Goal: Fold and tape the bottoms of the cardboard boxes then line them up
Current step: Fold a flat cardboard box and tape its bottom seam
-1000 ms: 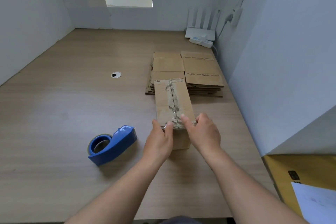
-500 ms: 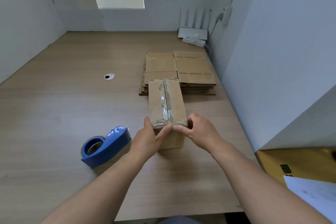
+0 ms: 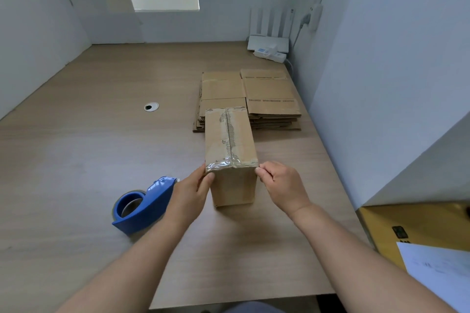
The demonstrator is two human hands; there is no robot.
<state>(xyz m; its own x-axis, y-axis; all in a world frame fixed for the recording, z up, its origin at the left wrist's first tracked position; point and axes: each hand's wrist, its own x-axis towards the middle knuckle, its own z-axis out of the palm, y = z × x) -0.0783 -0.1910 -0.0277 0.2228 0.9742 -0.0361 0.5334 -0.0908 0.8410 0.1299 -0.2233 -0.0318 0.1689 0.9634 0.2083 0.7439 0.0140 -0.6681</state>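
Observation:
A small brown cardboard box (image 3: pixel 230 140) stands on the wooden table with its taped bottom facing up; clear tape runs along the centre seam and over the near edge. My left hand (image 3: pixel 190 193) touches the box's near left corner, thumb and fingertips on the tape end. My right hand (image 3: pixel 282 185) is at the near right corner, fingers curled, its fingertips against the box edge. A blue tape dispenser (image 3: pixel 142 204) lies on the table just left of my left hand. Behind the box sits a stack of flat unfolded boxes (image 3: pixel 269 94).
The wooden table (image 3: pixel 89 160) is walled on the left, back and right. A white router and power strip (image 3: pixel 269 47) sit at the back right corner. A cable hole (image 3: pixel 151 107) is in the tabletop. A yellow box with white paper (image 3: pixel 417 231) lies at the near right.
Both hands have slid apart from the middle of the box's near edge to its two near corners. The box and tape dispenser have stayed in place.

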